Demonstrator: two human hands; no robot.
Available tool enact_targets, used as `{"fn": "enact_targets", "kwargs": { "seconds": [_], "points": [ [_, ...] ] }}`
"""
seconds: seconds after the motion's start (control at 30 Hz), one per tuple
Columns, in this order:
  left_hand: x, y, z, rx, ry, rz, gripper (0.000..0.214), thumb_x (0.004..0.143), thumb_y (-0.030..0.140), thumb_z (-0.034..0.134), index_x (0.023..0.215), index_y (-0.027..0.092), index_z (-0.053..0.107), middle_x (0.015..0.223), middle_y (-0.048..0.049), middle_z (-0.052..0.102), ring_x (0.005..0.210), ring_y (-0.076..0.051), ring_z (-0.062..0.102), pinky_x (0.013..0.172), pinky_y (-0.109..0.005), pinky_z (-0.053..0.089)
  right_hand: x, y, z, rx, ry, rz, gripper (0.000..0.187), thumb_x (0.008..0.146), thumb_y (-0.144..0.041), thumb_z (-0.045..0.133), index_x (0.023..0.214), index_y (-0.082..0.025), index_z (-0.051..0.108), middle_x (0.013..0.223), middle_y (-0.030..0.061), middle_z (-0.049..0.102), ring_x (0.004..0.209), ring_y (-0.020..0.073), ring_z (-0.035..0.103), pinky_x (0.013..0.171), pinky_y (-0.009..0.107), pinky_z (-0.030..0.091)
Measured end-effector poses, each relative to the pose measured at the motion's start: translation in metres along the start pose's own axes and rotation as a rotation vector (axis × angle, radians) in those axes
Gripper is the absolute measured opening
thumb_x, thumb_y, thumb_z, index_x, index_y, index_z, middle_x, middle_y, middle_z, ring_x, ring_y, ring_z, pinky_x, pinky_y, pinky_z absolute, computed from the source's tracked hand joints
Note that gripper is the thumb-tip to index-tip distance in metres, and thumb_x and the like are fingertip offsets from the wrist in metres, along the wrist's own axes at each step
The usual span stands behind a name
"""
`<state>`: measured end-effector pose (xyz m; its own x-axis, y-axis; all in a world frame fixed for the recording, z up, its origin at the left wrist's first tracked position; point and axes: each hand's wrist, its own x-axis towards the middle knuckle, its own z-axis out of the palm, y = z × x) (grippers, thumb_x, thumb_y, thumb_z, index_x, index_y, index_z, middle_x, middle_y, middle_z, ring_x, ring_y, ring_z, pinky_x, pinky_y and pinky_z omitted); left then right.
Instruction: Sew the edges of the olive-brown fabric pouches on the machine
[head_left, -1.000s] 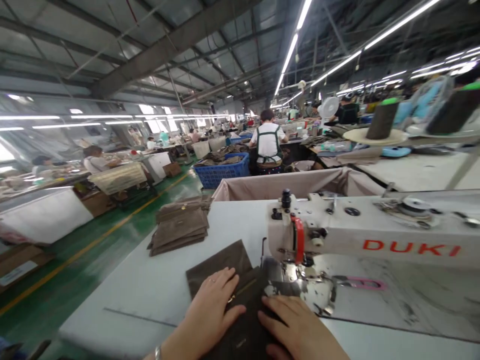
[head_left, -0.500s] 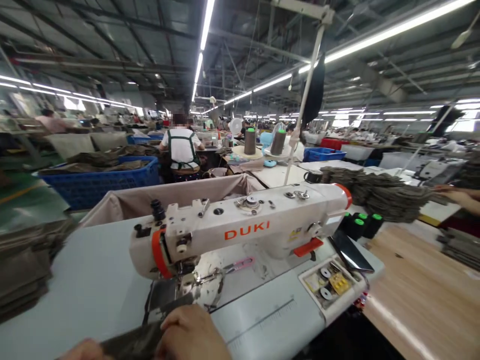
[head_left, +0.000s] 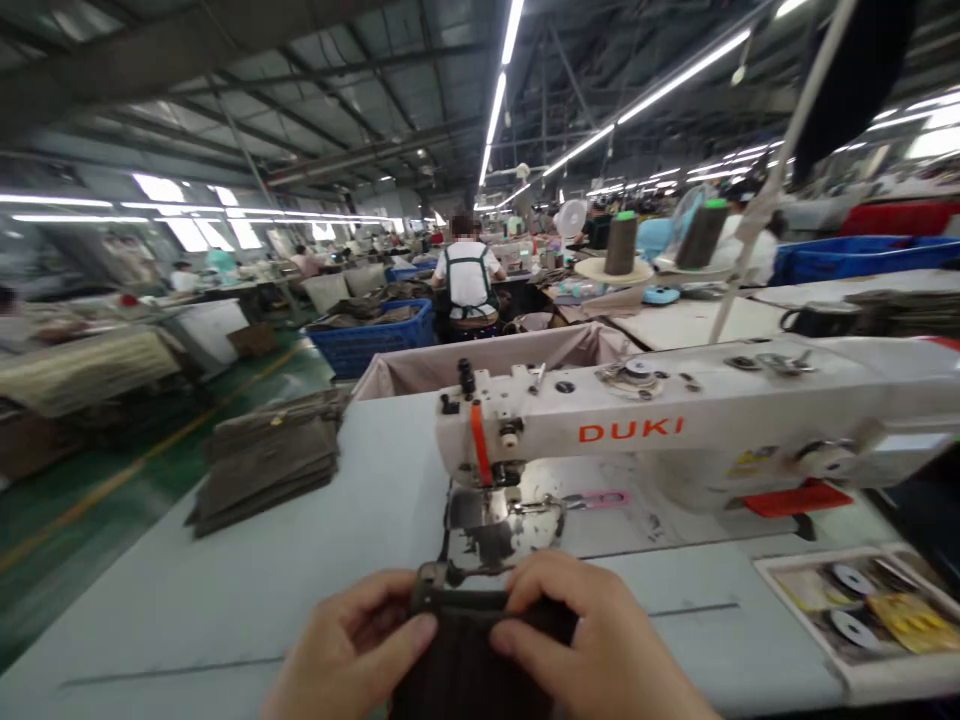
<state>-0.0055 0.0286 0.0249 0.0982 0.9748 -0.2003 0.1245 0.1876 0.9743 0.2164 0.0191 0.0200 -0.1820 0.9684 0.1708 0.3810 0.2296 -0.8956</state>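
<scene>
My left hand and my right hand both pinch the top edge of a dark brown fabric piece at the table's near edge. The piece's top edge sits just in front of the needle area of a white DUKI sewing machine. Thumbs and fingers are closed on the fabric. The lower part of the piece is cut off by the frame's bottom.
A stack of brown fabric pieces lies on the grey table to the left. A tray with bobbins sits at the right. Pink-handled snips lie under the machine arm. A cloth bin stands behind. A person sits further back.
The view swung right, then back left. My hands went from lying flat on the fabric to pinching its top edge in front of the needle.
</scene>
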Motion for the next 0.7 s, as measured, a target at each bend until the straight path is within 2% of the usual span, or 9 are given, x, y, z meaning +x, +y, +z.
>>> {"fn": "enact_targets", "kwargs": {
  "seconds": [0.1, 0.3, 0.53, 0.63, 0.67, 0.7],
  "points": [
    [-0.006, 0.01, 0.014, -0.088, -0.009, -0.018, 0.03, 0.067, 0.035, 0.079, 0.089, 0.014, 0.073, 0.086, -0.0069, 0.074, 0.084, -0.023, 0.067, 0.077, -0.029, 0.053, -0.003, 0.0, -0.004, -0.052, -0.004, 0.112, 0.008, 0.074, -0.025, 0.068, 0.071, -0.023, 0.06, 0.077, -0.0039, 0.068, 0.075, 0.0155, 0.062, 0.068, 0.024, 0.044],
    [-0.01, 0.007, 0.015, -0.207, -0.002, -0.004, 0.027, 0.068, 0.033, 0.079, 0.086, 0.014, 0.073, 0.078, -0.0045, 0.071, 0.076, -0.018, 0.062, 0.071, -0.025, 0.048, -0.001, 0.007, -0.004, -0.053, -0.066, 0.021, 0.01, 0.081, -0.033, 0.062, 0.074, -0.026, 0.06, 0.08, -0.0033, 0.068, 0.072, 0.0159, 0.063, 0.064, 0.024, 0.048],
    [-0.009, 0.003, 0.014, -0.155, -0.011, 0.023, 0.023, 0.073, 0.034, 0.075, 0.082, 0.014, 0.069, 0.075, -0.0026, 0.064, 0.074, -0.016, 0.056, 0.069, -0.024, 0.044, -0.004, 0.01, 0.001, -0.079, -0.083, 0.02, 0.014, 0.083, -0.033, 0.06, 0.072, -0.025, 0.054, 0.073, -0.0032, 0.066, 0.066, 0.0149, 0.062, 0.058, 0.023, 0.049],
    [-0.004, 0.007, 0.002, -0.031, -0.1, -0.012, 0.025, 0.078, 0.037, 0.069, 0.085, 0.013, 0.066, 0.075, -0.0013, 0.062, 0.071, -0.014, 0.054, 0.064, -0.022, 0.041, -0.005, 0.012, 0.008, -0.07, -0.121, -0.002, 0.006, 0.08, -0.023, 0.057, 0.077, -0.025, 0.052, 0.069, -0.0043, 0.063, 0.062, 0.0134, 0.059, 0.056, 0.021, 0.047],
    [-0.001, 0.01, -0.005, 0.036, -0.16, -0.029, 0.025, 0.08, 0.037, 0.067, 0.087, 0.013, 0.065, 0.075, -0.0006, 0.061, 0.069, -0.013, 0.053, 0.062, -0.021, 0.04, -0.005, 0.014, 0.012, -0.032, -0.167, -0.056, 0.006, 0.079, -0.02, 0.055, 0.082, -0.025, 0.055, 0.071, -0.0043, 0.064, 0.063, 0.0129, 0.06, 0.057, 0.02, 0.047],
    [0.004, 0.013, -0.011, 0.122, -0.236, -0.048, 0.024, 0.081, 0.037, 0.065, 0.088, 0.013, 0.064, 0.075, 0.0001, 0.061, 0.067, -0.013, 0.052, 0.06, -0.021, 0.038, -0.005, 0.017, 0.017, 0.023, -0.235, -0.133, 0.014, 0.08, -0.018, 0.052, 0.09, -0.026, 0.058, 0.076, -0.0038, 0.065, 0.066, 0.0125, 0.061, 0.06, 0.02, 0.048]
  ]
}}
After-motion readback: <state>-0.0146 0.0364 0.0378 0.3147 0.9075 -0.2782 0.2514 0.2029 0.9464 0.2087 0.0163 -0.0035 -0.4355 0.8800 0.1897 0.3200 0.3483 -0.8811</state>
